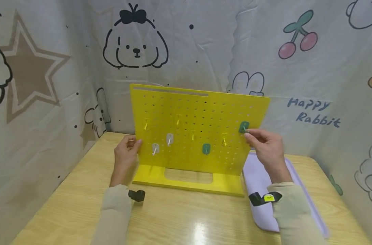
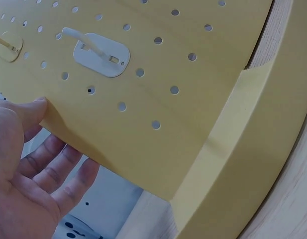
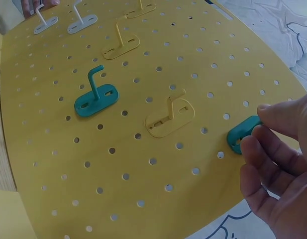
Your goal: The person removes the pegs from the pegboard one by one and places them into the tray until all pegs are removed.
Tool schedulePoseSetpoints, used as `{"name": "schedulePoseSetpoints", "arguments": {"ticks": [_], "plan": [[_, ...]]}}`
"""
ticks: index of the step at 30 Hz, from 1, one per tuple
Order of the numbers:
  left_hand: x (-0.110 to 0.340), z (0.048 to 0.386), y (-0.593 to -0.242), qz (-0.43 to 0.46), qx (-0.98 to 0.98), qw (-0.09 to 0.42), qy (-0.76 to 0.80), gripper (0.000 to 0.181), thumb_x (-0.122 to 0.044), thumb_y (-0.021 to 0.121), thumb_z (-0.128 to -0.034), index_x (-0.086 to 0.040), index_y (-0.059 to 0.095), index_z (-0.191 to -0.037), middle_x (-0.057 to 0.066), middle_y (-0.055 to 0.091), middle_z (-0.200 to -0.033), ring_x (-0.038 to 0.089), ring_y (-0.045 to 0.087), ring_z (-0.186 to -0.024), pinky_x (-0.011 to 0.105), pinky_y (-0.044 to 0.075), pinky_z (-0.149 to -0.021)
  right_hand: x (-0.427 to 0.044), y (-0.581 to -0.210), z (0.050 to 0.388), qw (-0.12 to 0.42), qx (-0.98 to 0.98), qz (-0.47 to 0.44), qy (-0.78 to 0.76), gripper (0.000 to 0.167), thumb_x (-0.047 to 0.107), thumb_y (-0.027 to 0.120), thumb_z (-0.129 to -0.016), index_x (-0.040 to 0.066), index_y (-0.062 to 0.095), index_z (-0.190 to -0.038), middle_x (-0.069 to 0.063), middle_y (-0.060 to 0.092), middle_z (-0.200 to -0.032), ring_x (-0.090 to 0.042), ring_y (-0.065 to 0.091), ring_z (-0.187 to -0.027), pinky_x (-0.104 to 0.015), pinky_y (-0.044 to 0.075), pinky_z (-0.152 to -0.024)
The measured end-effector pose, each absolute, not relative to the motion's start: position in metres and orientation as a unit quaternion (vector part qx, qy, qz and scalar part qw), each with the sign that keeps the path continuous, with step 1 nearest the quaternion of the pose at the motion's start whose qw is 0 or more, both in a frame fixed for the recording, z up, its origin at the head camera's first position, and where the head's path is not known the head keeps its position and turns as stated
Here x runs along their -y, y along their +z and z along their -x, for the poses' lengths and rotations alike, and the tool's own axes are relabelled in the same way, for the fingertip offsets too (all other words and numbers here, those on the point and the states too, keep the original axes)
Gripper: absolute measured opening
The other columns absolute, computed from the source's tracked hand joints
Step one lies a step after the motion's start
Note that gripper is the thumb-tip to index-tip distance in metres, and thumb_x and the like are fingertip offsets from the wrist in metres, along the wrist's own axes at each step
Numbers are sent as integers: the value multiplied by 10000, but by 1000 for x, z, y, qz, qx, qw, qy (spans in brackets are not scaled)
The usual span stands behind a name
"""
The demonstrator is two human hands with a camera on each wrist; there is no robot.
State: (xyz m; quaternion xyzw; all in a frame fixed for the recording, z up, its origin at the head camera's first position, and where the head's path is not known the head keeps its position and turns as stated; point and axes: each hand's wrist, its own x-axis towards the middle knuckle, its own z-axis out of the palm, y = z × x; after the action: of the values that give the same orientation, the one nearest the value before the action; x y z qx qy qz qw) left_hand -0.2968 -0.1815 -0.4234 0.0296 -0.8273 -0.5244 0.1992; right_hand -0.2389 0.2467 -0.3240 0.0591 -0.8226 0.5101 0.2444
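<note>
A yellow pegboard stands upright on its own yellow base. My left hand holds its left edge, with the thumb on the front face and the fingers reaching behind, as the left wrist view shows. At the board's right side my right hand pinches a green hook, whose plate lies against the board; the fingers hide part of it. A second green hook sits lower and further left. Two white hooks and several yellow hooks are also on the board.
A lilac tray lies on the wooden table, partly behind the right forearm. Cloth printed with cartoon drawings hangs behind the board and along both sides. The base has a wide cut-out at its middle.
</note>
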Motion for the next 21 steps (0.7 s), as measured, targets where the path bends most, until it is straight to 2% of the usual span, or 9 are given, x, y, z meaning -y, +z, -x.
{"name": "schedulePoseSetpoints", "arguments": {"ticks": [10,21], "plan": [[185,297,-422,-18,836,197,-512,303,-294,625,-1013,-30,589,-1158,192,681,-1081,336,656,-996,470,568,-884,-247,-323,239,249,822,-53,510,268,204,709,-962,-18,728,-1110,-66,693,-973,-158,633,-843,-171,567,-734],[184,297,-422,-34,832,186,-521,300,-302,626,-1012,-51,595,-1172,159,678,-1066,291,661,-958,410,608,-819,-245,-323,239,253,826,-55,501,246,182,711,-959,-22,729,-1097,-70,695,-957,-141,638,-836,-154,554,-739]]}}
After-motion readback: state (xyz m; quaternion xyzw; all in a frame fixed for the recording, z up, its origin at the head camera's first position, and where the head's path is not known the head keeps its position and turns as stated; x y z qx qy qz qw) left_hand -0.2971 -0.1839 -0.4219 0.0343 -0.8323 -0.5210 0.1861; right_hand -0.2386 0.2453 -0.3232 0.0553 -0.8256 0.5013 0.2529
